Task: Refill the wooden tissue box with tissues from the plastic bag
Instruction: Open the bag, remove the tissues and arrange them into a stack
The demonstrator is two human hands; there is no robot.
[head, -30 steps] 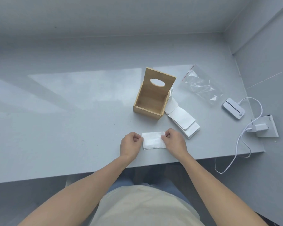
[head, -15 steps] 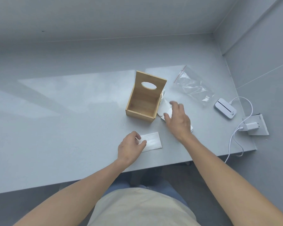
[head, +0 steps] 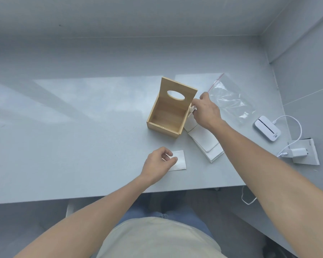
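Forearms reach out from the near edge of the grey worktop point(head: 82, 146). Nearest, the left hand point(head: 158, 164) rests on the left end of a single folded tissue point(head: 178, 161), fingers point(head: 169, 157) loosely curled and pressing it flat rather than gripping it. At 2 o'clock from that tissue lies the stack of folded tissues point(head: 205, 144), fanned out beside the wooden tissue box point(head: 168, 114). The box stands open with its lid, with an oval slot, raised at the far side, and its inside looks bare. The right hand point(head: 206, 110) hovers at the box's 3 o'clock side, over the far end of the stack, fingers pinched on a bit of white tissue there. Farther, at 1 o'clock from the box, the clear plastic bag point(head: 231, 97) lies flat. At 3 o'clock sit a small white device point(head: 267, 130), its cable point(head: 298, 125) and a charger plug point(head: 296, 152).
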